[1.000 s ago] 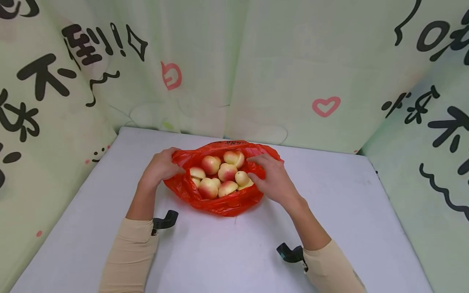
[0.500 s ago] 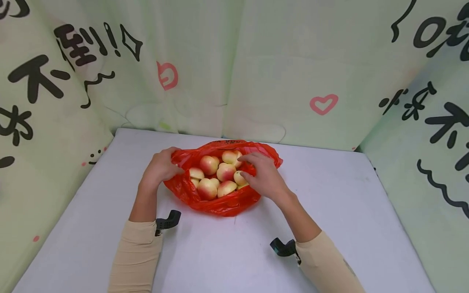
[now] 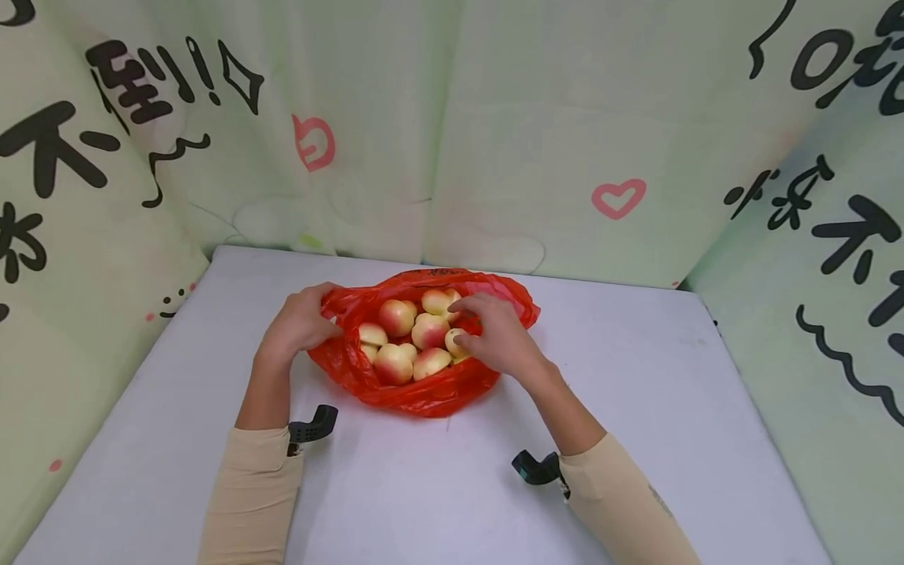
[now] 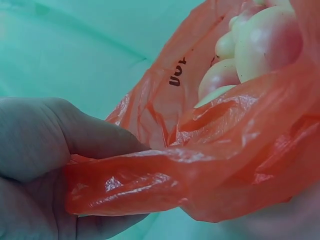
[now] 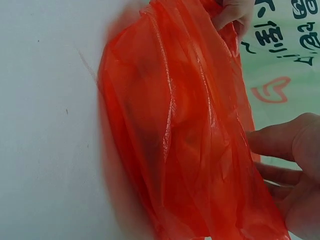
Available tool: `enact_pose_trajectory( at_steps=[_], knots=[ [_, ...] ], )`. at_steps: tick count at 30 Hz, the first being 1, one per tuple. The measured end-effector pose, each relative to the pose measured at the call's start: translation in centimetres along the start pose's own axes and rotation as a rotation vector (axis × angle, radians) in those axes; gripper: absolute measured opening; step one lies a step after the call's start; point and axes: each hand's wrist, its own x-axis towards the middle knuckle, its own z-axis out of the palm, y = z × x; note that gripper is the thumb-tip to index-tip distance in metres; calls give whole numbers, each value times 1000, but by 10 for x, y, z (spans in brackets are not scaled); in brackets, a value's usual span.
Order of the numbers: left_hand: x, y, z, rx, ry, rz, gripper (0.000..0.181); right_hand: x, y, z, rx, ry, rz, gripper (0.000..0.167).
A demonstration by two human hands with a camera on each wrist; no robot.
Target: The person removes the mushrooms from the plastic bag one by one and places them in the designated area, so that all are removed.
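Bare right hand [image 3: 497, 333]: we see it farther left than before, deeper over the crinkled red plastic bag [image 3: 424, 399].
Small round pale-yellow fruit [image 3: 450, 337]: we find it now partly hidden by that hand.
Beige right sleeve [image 3: 614, 494]: we see it farther forward.

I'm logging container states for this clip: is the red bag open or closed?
Open: the red bag gapes upward, several peach-like fruits show inside it, and the left hand pinches its edge.
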Motion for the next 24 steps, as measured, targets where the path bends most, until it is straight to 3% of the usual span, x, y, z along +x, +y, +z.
enact_pose_trajectory(
  at_steps=[8, 24],
  knots=[
    [3, -3, -1, -8, 0, 0, 67, -3, 9, 3, 26, -11, 80, 49],
    [4, -10, -3, -19, -2, 0, 67, -6, 25, 4, 105, -36, 75, 54]
  ],
)
